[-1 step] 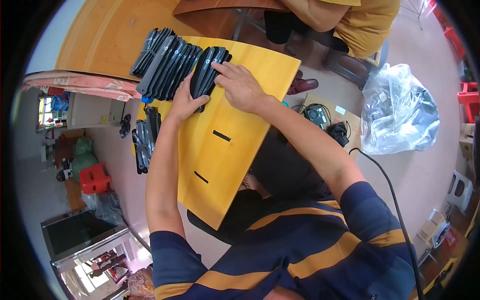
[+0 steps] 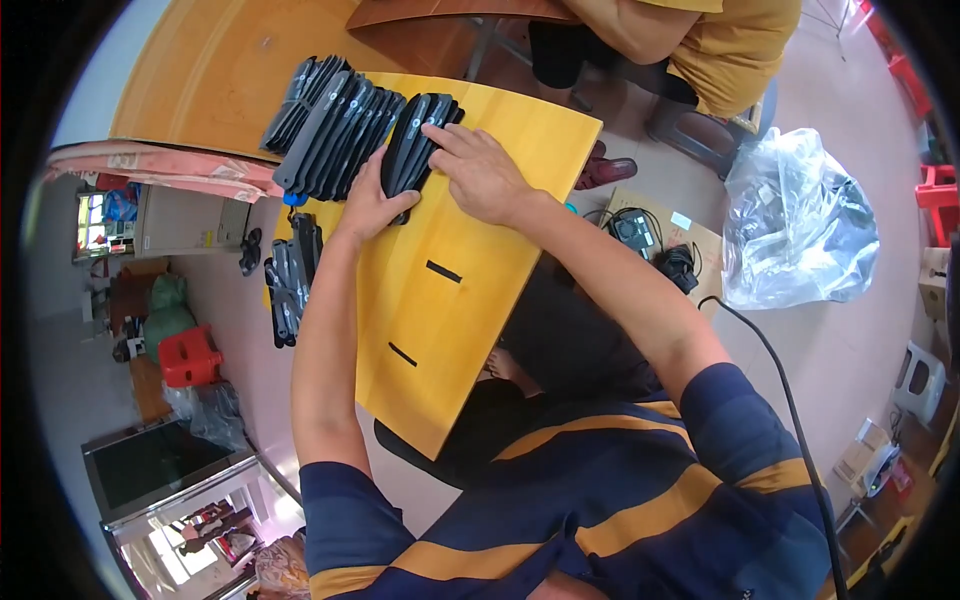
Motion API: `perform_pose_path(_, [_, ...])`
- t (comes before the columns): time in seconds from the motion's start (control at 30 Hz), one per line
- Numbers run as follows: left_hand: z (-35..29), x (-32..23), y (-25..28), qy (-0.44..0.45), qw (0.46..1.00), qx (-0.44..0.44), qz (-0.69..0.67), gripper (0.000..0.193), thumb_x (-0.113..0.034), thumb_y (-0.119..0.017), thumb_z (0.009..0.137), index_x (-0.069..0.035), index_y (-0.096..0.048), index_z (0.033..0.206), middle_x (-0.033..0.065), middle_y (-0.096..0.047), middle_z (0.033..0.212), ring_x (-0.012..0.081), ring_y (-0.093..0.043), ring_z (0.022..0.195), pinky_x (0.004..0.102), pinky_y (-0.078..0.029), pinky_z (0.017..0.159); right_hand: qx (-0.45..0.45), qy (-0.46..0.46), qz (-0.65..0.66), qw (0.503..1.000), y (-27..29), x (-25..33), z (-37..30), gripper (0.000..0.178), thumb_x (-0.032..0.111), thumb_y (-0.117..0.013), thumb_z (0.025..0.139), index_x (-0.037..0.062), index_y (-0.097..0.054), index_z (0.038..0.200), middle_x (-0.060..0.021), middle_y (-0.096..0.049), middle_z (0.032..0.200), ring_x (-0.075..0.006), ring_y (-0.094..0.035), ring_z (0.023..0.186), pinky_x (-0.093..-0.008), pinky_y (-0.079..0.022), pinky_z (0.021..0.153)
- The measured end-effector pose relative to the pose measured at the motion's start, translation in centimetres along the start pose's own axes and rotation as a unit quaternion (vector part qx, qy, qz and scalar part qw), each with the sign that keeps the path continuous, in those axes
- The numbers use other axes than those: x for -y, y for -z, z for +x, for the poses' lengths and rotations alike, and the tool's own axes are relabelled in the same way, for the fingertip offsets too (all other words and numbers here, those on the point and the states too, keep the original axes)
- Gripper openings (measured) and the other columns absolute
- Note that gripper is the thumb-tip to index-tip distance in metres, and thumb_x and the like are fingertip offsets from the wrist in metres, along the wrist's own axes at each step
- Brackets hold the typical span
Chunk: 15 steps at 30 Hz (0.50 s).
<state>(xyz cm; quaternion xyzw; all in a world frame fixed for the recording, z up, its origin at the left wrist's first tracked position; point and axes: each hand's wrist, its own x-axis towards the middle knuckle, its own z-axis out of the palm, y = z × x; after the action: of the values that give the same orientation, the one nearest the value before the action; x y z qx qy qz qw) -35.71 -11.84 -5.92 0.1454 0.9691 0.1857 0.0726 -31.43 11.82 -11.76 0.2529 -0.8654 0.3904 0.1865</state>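
Note:
On the yellow wooden board [image 2: 500, 130] stands a small bundle of long, flat black strips with rounded ends [image 2: 407, 150]. My left hand [image 2: 375, 205] holds its left side and near end, thumb stretched across the near end. From the right, my right hand [image 2: 480, 175] presses its bent fingers against the bundle, index fingertip on the upper part. What the strips belong to cannot be made out. Just left of the bundle, a larger row of similar black strips [image 2: 335, 135] leans together. Another pile of black pieces [image 2: 290, 280] lies by the board's left edge, beside my left forearm.
Two short black slots or marks [image 2: 443, 271] show on the board. A person in a yellow top [image 2: 735, 50] sits across at the far right. On the floor to the right are a clear plastic bag [image 2: 800, 220], a black device with cables [image 2: 632, 230] and a grey stool [image 2: 690, 135].

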Motion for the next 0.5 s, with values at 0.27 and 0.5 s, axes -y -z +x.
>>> perform_pose_path(0.27, [0.01,0.04,-0.08,0.009,1.0,0.013,0.011,0.105,-0.038,-0.084,0.075,-0.008,-0.034,0.162,0.0246,-0.054,0.147,0.0372,-0.056,0.135,0.0417,-0.041,0.117,0.017,0.001,-0.012,1.0,0.16,0.37,0.37,0.029,0.003,-0.062,0.086,0.0025,-0.069,0.113,-0.0159,-0.047,0.159,-0.0372,-0.047,0.14,-0.0542,-0.038,0.115])
perform_pose_path(0.5, [0.02,0.05,0.08,0.005,1.0,0.01,0.007,0.105,-0.036,-0.085,0.075,-0.008,-0.034,0.162,0.024,-0.054,0.147,0.0373,-0.056,0.135,0.0416,-0.041,0.117,0.02,-0.015,-0.027,0.999,0.1,0.52,0.24,0.029,0.0,-0.056,0.088,0.0029,-0.069,0.114,-0.0164,-0.048,0.159,-0.0357,-0.046,0.143,-0.0498,-0.036,0.119])
